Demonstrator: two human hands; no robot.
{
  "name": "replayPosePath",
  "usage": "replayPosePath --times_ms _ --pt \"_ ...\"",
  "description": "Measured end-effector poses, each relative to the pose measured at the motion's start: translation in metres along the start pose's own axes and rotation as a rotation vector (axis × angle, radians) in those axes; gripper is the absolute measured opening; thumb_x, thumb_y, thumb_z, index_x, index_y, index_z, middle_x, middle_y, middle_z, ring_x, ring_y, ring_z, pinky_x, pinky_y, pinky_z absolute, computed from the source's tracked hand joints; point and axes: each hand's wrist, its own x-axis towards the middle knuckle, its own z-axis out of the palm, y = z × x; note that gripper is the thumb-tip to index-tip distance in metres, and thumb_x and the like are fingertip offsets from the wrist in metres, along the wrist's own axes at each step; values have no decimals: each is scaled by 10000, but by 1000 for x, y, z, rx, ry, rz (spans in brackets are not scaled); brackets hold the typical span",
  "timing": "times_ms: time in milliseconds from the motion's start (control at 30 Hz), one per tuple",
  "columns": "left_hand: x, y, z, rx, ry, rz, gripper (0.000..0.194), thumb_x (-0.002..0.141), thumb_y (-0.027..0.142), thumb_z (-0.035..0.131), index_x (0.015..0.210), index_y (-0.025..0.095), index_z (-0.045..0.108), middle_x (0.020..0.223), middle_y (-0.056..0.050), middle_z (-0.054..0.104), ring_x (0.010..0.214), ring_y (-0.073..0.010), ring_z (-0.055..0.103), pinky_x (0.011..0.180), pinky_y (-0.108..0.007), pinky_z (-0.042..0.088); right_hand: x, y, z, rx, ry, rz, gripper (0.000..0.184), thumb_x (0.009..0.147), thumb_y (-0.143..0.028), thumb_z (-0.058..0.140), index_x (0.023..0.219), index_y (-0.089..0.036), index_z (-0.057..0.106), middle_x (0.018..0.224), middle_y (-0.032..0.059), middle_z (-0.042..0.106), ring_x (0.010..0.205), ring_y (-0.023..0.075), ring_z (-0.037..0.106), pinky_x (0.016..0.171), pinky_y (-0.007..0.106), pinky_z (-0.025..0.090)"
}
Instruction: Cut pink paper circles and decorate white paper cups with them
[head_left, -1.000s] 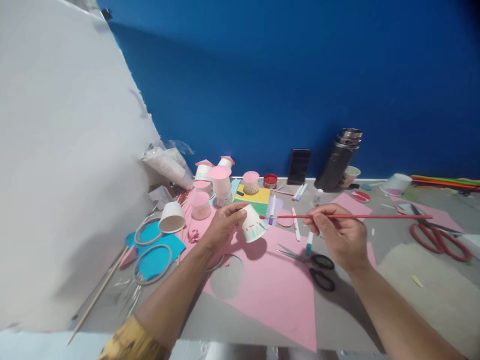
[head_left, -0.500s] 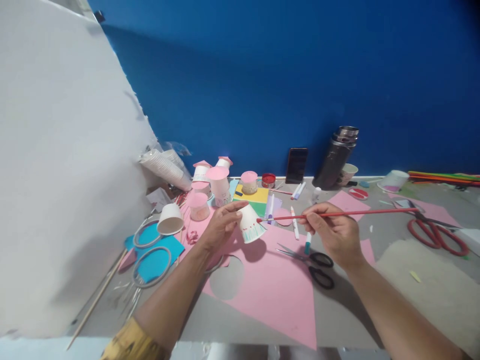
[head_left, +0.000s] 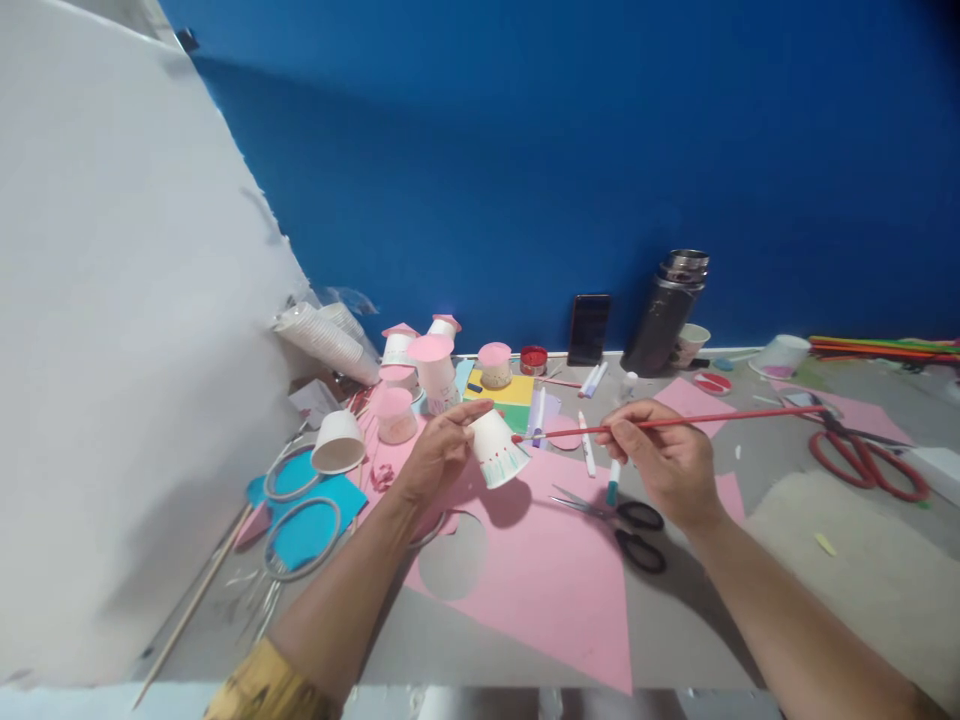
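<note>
My left hand (head_left: 442,450) grips a white paper cup (head_left: 495,448), tilted with its wide rim down, over pink paper (head_left: 555,570). Green strokes and a row of red dots run around the lower part of the cup. Between the thumb and fingers of my right hand (head_left: 664,460) is a long red paintbrush (head_left: 720,417). Its red-tipped bristles are at the right side of the cup; whether they touch it I cannot tell. Below the brush lie black-handled scissors (head_left: 637,515) and a teal-ended marker (head_left: 613,482).
Pink-topped paper cups (head_left: 431,365), a red paint jar (head_left: 534,361), a phone (head_left: 590,330) and a dark flask (head_left: 667,315) stand at the back. Left are stacked cups (head_left: 322,335), an overturned cup (head_left: 338,442) and rings on blue paper (head_left: 300,530). Red-handled scissors (head_left: 866,462) lie right.
The view has shifted slightly. The cup has turned a little in my left hand, and more red dots show on its front. The brush tip stays near its right side.
</note>
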Motion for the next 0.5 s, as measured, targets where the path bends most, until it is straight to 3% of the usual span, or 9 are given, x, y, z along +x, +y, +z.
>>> replayPosePath --times_ms 167,367,500 --pt "-1 1 2 -13 -16 -14 508 617 221 803 1110 115 743 1132 -148 738 940 -275 685 860 -390 512 0 -2 0 35 10 -6 221 951 -397 693 863 -194 707 702 30 712 589 135 614 530 243 510" --pt "0 0 1 -19 -34 -3 505 618 204 767 1114 120 734 1114 -142 748 884 -245 682 821 -369 524 -1 -1 0 35 -27 28 229 941 -407 702 867 -190 708 720 42 720 578 144 608 520 262 504" --pt "-1 2 2 -28 -63 -13 500 636 182 693 1133 133 724 1133 -140 747 914 -261 691 853 -391 522 2 0 -2 57 24 25 213 945 -402 701 879 -199 705 720 35 714 594 141 601 541 263 498"
